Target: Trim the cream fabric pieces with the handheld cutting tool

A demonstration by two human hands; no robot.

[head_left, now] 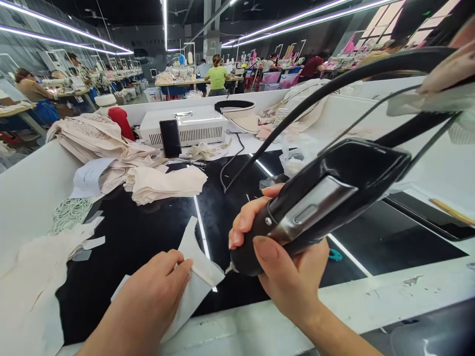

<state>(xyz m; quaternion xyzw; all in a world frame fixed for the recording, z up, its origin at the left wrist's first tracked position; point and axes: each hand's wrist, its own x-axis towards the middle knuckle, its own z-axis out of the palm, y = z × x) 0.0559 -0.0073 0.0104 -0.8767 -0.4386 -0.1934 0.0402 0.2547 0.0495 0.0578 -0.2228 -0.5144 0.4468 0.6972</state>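
My right hand [285,277] is wrapped round a bulky black corded hand tool [311,198] with a silver lever on its side. The tool's small pale tip [230,267] points down left, at the right corner of a white fabric piece [202,269]; whether it touches the cloth I cannot tell. My left hand [156,287] pinches that piece between thumb and fingers near a folded edge, over the glossy black tabletop [148,232]. A thick black cable [297,113] arches from the tool's upper end.
Stacked beige fabric pieces [166,183] lie behind my left hand, more cloth [33,277] at left. A white vented box [152,126] with a phone [170,138] leaning on it stands at the back. A teal item [335,254] lies right. People work at sewing tables beyond.
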